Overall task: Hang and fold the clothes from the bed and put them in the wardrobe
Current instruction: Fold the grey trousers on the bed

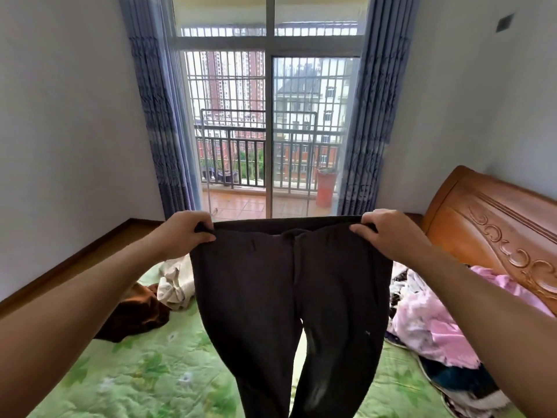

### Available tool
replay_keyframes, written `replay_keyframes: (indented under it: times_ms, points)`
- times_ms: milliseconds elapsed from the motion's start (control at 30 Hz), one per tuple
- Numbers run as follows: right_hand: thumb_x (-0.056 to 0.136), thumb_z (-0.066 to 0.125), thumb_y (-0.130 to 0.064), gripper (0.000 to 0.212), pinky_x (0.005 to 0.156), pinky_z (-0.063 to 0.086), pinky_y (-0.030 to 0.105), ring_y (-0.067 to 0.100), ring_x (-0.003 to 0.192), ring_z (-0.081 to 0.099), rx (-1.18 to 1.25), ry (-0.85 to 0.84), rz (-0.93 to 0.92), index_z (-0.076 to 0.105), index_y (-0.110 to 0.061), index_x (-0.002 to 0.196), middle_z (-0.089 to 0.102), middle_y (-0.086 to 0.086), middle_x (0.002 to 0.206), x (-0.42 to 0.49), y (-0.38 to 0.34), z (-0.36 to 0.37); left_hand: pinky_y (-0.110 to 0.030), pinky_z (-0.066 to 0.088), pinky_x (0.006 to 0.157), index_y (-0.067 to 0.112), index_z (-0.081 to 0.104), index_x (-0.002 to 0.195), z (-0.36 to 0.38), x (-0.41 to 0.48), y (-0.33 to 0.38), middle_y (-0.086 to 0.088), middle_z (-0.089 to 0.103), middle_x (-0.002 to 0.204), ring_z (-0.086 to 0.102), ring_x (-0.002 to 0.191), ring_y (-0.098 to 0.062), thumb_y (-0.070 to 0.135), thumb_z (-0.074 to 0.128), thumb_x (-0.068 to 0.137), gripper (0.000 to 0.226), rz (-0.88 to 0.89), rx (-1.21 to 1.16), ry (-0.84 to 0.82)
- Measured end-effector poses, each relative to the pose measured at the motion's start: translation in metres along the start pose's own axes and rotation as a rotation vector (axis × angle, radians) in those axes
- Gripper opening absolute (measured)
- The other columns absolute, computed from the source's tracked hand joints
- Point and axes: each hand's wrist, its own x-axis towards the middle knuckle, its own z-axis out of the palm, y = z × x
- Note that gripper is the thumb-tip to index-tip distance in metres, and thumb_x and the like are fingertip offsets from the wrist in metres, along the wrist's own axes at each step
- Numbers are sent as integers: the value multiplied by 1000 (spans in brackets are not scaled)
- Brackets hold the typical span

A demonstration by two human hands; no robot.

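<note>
the black trousers [289,297] hang in the air over the middle of the bed [144,372], held up by the waistband [286,222]. the left hand [184,236] pinches the left corner of the waistband, thumb on the near side and fingers [200,220] curled over the far side. the right hand [391,236] grips the right corner the same way. both hands are clenched on the cloth and level with each other, so neither is nearer. the waistband is drawn fairly straight between them, running left to right.

the long axis of the trousers runs straight down from the hands. the waist points up, and the two legs hang side by side toward the bed, parting below the crotch. the cuffs drop out of view at the near edge, so it cannot be told whether they touch the bed. the centre seam faces the person.

the likely step is to bring one hand across to the other, so one leg lies on the other along that long axis.

a brown garment [135,315] and a cream one [174,285] lie crumpled on the left of the bed. a pink and patterned heap [428,321] lies on the right, beside the wooden headboard [494,224]. no wardrobe is in view.
</note>
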Motion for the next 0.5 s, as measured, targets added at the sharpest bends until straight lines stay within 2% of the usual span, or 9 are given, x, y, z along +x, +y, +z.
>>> replay_keyframes:
  times_ms: [100,133,233,333,433,500]
  points:
    - [88,56,-64,39,61,33,25,5,62,47,-21,19,9,50,-30,69,46,-15,67,15,7,-30,-39,51,71,27,64,73,-26,20,7,-1,65,77,63,77,-26,7,81,81,27,-27,-114,87]
    - [85,53,-68,41,58,31,21,3,61,46,-24,37,13,47,-31,66,46,-14,66,20,9,-41,-41,50,73,23,65,73,-37,26,9,-3,65,75,63,75,-26,7,81,81,24,-32,-137,130]
    - [81,41,-75,48,57,27,17,2,59,45,-42,109,7,41,-33,59,46,-11,64,34,14,-75,-31,46,65,21,68,74,-72,45,22,0,65,69,59,63,-5,12,81,83,18,-18,-174,216]
    - [82,36,-77,55,57,30,26,6,59,46,-46,192,-24,45,-28,59,48,-8,64,51,16,-111,-25,49,62,16,71,81,-110,59,42,-4,67,73,61,65,-8,18,76,88,9,-28,-277,236]
    - [80,46,-77,60,56,30,29,12,56,48,-20,295,24,49,-22,56,50,-4,60,65,13,-145,-19,52,58,11,72,85,-144,71,57,2,69,70,63,63,-4,20,74,90,10,-41,-468,270]
    - [77,61,-74,62,53,32,29,13,52,47,88,364,118,50,-17,55,49,-4,53,68,12,-157,-24,55,62,8,70,87,-156,75,60,4,71,70,66,66,-7,19,74,90,12,-78,-581,262]
